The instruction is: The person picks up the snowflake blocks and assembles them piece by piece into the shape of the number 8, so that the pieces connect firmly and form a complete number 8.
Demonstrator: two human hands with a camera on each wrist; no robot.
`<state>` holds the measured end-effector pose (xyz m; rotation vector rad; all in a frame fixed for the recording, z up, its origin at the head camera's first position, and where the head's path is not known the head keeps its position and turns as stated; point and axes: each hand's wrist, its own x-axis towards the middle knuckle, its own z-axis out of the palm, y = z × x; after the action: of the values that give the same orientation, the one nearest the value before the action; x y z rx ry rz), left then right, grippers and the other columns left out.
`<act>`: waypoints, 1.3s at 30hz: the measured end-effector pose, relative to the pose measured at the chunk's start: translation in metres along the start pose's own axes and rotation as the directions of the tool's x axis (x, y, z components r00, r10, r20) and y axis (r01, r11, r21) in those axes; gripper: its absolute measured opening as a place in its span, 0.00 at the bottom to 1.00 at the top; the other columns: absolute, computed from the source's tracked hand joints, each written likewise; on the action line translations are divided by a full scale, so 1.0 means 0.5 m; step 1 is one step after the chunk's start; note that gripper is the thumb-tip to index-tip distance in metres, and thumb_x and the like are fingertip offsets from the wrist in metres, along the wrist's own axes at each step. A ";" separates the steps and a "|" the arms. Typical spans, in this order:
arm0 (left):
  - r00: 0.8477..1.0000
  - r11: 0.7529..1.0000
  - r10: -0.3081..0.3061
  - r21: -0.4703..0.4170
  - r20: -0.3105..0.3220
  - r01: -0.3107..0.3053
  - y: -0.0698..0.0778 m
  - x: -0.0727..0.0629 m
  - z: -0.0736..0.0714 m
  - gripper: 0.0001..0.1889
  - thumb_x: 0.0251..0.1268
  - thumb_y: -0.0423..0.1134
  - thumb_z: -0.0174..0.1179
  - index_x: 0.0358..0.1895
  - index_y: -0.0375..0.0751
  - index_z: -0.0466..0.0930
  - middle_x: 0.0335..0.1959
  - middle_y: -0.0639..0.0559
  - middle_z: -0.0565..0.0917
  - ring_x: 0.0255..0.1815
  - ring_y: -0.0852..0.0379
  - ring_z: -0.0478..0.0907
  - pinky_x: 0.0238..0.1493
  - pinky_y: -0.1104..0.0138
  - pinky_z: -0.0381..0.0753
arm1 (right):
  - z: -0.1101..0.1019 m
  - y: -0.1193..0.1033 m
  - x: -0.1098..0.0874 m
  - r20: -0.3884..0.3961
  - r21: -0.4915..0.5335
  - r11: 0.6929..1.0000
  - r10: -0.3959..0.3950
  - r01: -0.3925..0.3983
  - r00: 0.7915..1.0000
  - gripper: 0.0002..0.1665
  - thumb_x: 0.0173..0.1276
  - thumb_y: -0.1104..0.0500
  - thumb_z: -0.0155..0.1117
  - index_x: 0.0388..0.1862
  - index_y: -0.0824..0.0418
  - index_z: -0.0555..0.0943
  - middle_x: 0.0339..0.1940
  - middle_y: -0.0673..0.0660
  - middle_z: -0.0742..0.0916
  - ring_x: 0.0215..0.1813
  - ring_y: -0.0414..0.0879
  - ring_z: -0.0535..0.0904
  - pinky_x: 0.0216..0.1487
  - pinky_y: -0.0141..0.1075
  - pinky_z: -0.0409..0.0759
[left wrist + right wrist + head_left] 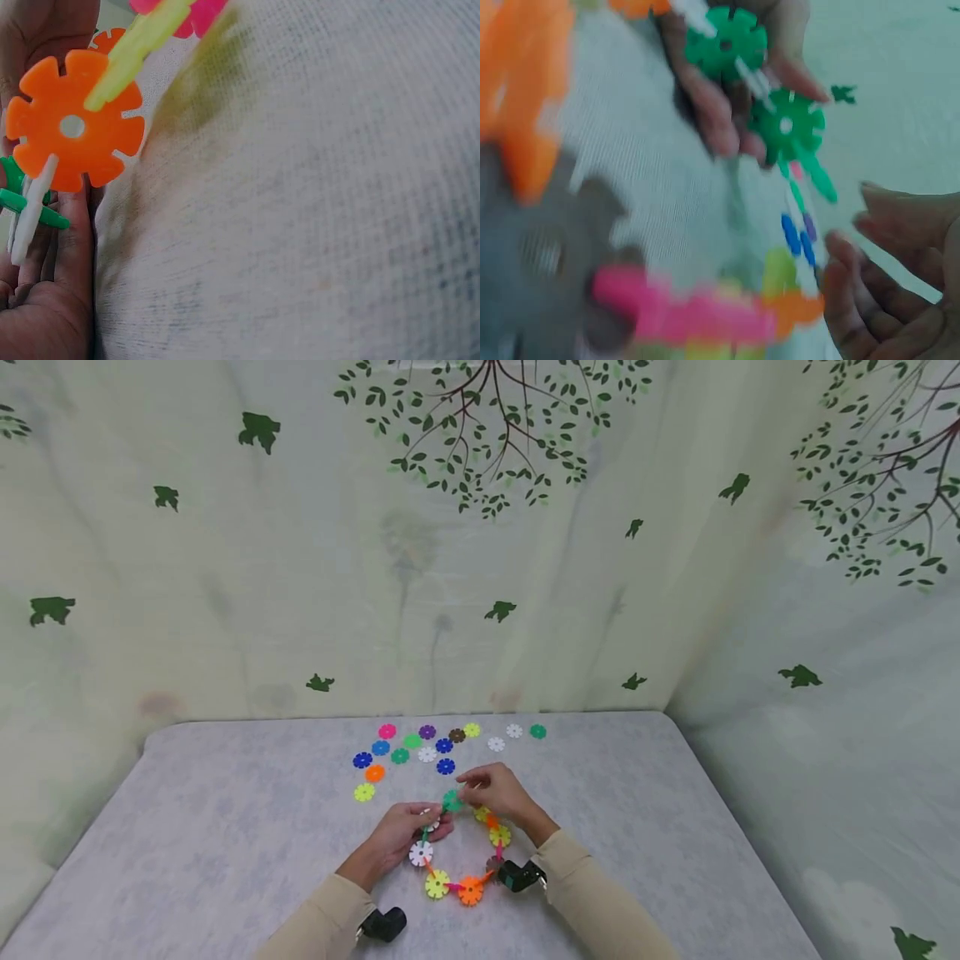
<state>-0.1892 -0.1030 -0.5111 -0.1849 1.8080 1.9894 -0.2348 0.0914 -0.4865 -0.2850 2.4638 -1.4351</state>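
Observation:
Slotted plastic flower discs are joined into a curved chain, open at the far side, with an orange disc (470,892) at its near end. My left hand (399,837) holds the chain's left end, its fingers and thumb around a white disc below the green end disc (452,800). Linked green and white pieces show at the left fingers, past an orange disc (46,142) in the left wrist view. My right hand (497,789) hovers by the chain's other end, thumb and index finger apart with nothing between them. A brown disc (555,247) and pink disc (697,307) hang close to the right wrist camera.
Several loose discs lie at the back of the cloth-covered table (247,827), among them a purple disc (427,732), an orange disc (374,773) and a green disc (538,732). A leaf-patterned curtain (300,568) stands behind the table.

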 end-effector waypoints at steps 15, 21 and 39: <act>0.999 0.999 0.033 0.004 0.024 -0.033 -0.006 0.006 0.000 0.23 0.69 0.45 0.57 0.57 0.28 0.75 0.40 0.45 0.85 0.39 0.56 0.83 0.48 0.66 0.82 | -0.019 0.049 -0.045 -0.003 -0.248 0.968 0.035 -0.035 0.999 0.18 0.56 0.55 0.75 0.44 0.59 0.83 0.32 0.50 0.79 0.36 0.45 0.72 0.35 0.34 0.74; 1.000 0.999 0.027 0.028 -0.011 -0.026 -0.006 0.007 0.003 0.22 0.69 0.44 0.57 0.56 0.29 0.76 0.38 0.46 0.85 0.37 0.56 0.83 0.46 0.66 0.83 | -0.017 0.050 -0.045 0.003 -0.232 0.973 0.015 -0.014 1.000 0.16 0.57 0.56 0.74 0.43 0.59 0.83 0.31 0.49 0.79 0.34 0.44 0.73 0.33 0.32 0.75; 1.000 1.000 0.016 0.004 -0.010 -0.016 -0.001 -0.001 0.006 0.21 0.71 0.43 0.56 0.56 0.28 0.76 0.38 0.45 0.84 0.36 0.56 0.83 0.45 0.66 0.83 | -0.159 0.132 0.097 -0.298 -0.013 0.989 0.137 -0.148 0.945 0.14 0.63 0.57 0.69 0.44 0.63 0.82 0.33 0.55 0.81 0.33 0.47 0.74 0.32 0.33 0.76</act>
<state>-0.1881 -0.0999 -0.5108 -0.1805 1.8251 1.9991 -0.3089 0.1740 -0.5130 0.1110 2.6810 -1.4648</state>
